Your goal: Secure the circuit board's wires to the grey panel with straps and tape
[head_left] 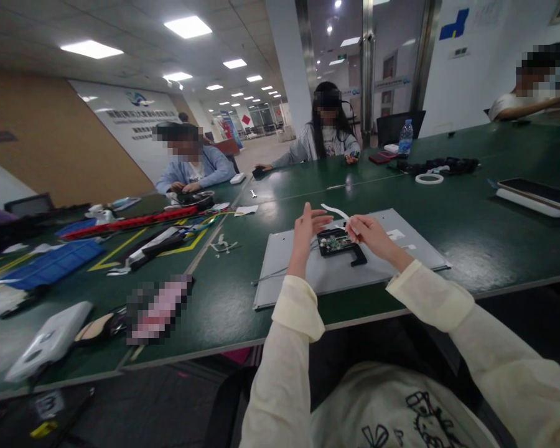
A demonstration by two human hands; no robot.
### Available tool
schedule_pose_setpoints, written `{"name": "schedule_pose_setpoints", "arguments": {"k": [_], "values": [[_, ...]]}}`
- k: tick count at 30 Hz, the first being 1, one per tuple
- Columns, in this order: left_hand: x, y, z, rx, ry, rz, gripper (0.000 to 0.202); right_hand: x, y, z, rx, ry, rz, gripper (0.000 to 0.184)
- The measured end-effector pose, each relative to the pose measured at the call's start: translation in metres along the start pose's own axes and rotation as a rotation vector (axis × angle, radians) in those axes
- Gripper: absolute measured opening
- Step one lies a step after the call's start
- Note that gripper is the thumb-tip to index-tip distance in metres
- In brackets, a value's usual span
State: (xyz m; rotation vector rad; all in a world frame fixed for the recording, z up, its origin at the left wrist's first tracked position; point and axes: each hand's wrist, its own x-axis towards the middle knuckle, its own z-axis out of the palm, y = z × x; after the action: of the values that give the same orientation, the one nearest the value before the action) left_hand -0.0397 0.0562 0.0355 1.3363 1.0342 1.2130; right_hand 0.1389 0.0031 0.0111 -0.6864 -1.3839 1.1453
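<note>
Between the thumb and fingers of my right hand [364,232] is a thin, curved white strip [335,210], its free end pointing up and to the left. My left hand [305,231] is raised just left of the strip with its fingers apart and nothing in them. Below both hands lies a black housing [357,256] with a green circuit board [335,243] showing in it. The housing rests on a flat grey panel [280,244], where small white pieces [395,234] lie to the right. A thin cable [276,272] crosses the panel's left side.
A white tape ring [429,178], black cables [448,165], a water bottle [406,138] and a phone on a white box [536,198] are at the right. Leftward lie white scraps [224,244], a blue tray [56,262] and a white device [51,339]. Several people sit around the table.
</note>
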Motion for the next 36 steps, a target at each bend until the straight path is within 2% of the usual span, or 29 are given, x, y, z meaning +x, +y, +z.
{"name": "schedule_pose_setpoints", "arguments": {"k": [3,6,8,11,16,19,24,28,31,34,36], "values": [[-0.009,0.005,0.011,-0.094,-0.203,-0.122,0.064,0.001,0.004,0.001,-0.085,-0.013,0.001,0.038],[-0.015,0.006,0.015,-0.134,-0.260,-0.054,0.048,0.003,0.010,-0.001,-0.163,-0.023,0.037,0.036],[-0.016,0.005,0.014,-0.165,-0.246,0.009,0.041,0.003,0.013,-0.002,-0.211,-0.058,0.068,0.035],[-0.014,0.002,0.012,-0.165,-0.171,0.033,0.035,0.003,0.018,-0.001,-0.254,-0.105,0.116,0.035],[-0.014,0.004,0.014,-0.121,-0.068,0.106,0.036,0.004,0.021,0.001,-0.240,-0.068,0.172,0.037],[-0.016,0.007,0.017,-0.125,-0.073,0.144,0.038,0.004,0.021,0.001,-0.221,-0.036,0.168,0.040],[-0.018,0.007,0.017,-0.109,-0.162,0.129,0.038,0.007,0.024,-0.004,-0.173,0.006,0.091,0.041],[-0.017,0.004,0.015,-0.098,-0.179,0.138,0.039,0.012,0.024,-0.006,-0.076,0.050,0.029,0.059],[-0.015,0.002,0.014,-0.062,-0.149,0.163,0.039,0.010,0.018,-0.004,0.007,-0.016,0.025,0.063],[-0.013,0.000,0.015,-0.015,-0.128,0.196,0.039,0.005,0.012,0.001,0.054,-0.119,0.088,0.054],[-0.013,-0.001,0.016,0.014,-0.124,0.210,0.039,0.002,0.011,0.004,0.025,-0.143,0.155,0.045]]}}
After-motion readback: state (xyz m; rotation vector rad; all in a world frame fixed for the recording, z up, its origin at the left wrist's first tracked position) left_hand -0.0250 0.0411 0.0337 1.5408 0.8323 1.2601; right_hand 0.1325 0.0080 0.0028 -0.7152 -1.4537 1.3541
